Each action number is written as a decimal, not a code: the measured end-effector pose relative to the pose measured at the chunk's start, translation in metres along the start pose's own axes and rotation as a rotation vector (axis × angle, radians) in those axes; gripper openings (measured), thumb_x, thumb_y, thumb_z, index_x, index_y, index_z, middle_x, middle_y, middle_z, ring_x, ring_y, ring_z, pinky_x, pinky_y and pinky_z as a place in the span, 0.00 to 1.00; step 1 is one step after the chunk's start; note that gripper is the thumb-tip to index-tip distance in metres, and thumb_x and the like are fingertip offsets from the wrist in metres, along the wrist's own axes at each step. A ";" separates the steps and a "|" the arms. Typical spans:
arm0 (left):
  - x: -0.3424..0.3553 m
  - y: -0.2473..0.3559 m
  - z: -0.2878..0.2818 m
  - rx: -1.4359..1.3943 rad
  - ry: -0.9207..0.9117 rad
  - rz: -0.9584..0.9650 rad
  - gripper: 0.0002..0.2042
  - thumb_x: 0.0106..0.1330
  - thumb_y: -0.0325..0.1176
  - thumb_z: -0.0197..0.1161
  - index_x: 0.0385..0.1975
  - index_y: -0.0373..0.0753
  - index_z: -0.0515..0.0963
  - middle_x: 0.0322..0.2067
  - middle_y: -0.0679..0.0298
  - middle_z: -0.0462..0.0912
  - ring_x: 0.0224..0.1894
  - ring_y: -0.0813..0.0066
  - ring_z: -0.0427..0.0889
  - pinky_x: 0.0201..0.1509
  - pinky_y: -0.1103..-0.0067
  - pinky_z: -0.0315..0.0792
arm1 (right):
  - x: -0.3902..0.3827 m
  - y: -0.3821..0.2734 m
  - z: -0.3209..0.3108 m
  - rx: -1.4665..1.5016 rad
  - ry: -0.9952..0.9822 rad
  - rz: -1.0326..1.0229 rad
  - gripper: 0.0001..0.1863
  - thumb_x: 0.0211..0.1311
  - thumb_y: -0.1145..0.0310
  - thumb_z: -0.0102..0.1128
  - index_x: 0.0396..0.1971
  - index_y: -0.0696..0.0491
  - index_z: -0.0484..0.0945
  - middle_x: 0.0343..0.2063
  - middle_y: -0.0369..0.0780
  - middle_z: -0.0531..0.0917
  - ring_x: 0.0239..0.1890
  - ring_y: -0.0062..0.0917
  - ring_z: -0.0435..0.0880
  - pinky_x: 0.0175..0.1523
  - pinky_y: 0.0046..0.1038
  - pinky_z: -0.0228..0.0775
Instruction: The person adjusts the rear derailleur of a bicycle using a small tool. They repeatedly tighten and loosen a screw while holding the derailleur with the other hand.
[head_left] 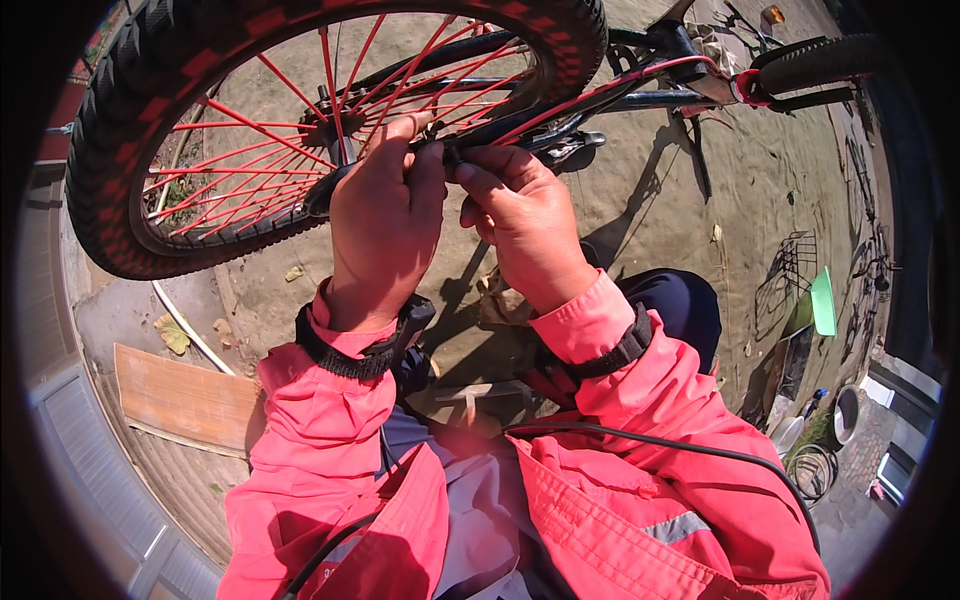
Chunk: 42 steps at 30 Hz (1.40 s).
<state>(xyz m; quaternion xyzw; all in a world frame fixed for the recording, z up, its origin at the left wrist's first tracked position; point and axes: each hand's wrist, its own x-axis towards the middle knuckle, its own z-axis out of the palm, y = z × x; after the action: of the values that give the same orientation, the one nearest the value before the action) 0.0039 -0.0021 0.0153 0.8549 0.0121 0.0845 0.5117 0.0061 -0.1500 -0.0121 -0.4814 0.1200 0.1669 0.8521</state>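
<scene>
A bicycle leans across the far side, its wheel showing a black tyre with red checks and bright red spokes. My left hand is closed beside the hub, index finger stretched along the frame tubes and thumb bent in. To its right my right hand pinches with thumb and index finger. Both sets of fingertips meet at a small black part by the dark frame tube; its exact kind is hidden by the fingers. A pedal hangs just right of my right hand.
The front wheel lies at the far right. A brown board and a pale hose rest on the left. On the right are a green plastic piece, a coiled cable and a metal basin. A black cable crosses my jacket.
</scene>
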 end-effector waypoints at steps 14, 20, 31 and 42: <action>-0.001 0.000 0.001 -0.040 0.005 -0.013 0.12 0.76 0.26 0.59 0.54 0.31 0.79 0.35 0.49 0.86 0.30 0.60 0.87 0.36 0.71 0.78 | 0.002 0.006 0.004 0.055 0.021 -0.001 0.11 0.71 0.74 0.69 0.50 0.57 0.82 0.39 0.37 0.90 0.26 0.16 0.83 0.26 0.15 0.65; -0.001 0.003 0.000 -0.067 -0.010 -0.040 0.12 0.76 0.25 0.59 0.55 0.31 0.78 0.34 0.50 0.86 0.30 0.63 0.87 0.35 0.73 0.77 | 0.001 0.009 0.003 0.126 0.009 -0.014 0.12 0.71 0.75 0.68 0.51 0.57 0.82 0.40 0.39 0.90 0.28 0.16 0.85 0.26 0.15 0.65; -0.002 0.004 0.000 -0.077 -0.027 -0.069 0.12 0.76 0.25 0.59 0.56 0.32 0.79 0.34 0.53 0.85 0.28 0.69 0.84 0.33 0.75 0.75 | 0.001 0.010 0.004 -0.064 0.017 -0.149 0.09 0.71 0.78 0.66 0.49 0.60 0.84 0.40 0.38 0.89 0.33 0.17 0.85 0.35 0.20 0.79; -0.004 -0.002 0.001 -0.152 -0.006 -0.082 0.12 0.76 0.24 0.60 0.56 0.31 0.79 0.34 0.56 0.84 0.28 0.77 0.81 0.33 0.79 0.74 | 0.000 0.011 0.004 -0.058 0.043 -0.117 0.11 0.71 0.78 0.67 0.50 0.61 0.84 0.40 0.38 0.89 0.34 0.15 0.84 0.37 0.20 0.78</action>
<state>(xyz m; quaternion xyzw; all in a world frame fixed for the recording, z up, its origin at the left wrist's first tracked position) 0.0006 -0.0029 0.0128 0.8125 0.0391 0.0616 0.5784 0.0019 -0.1416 -0.0183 -0.5155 0.1051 0.1097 0.8433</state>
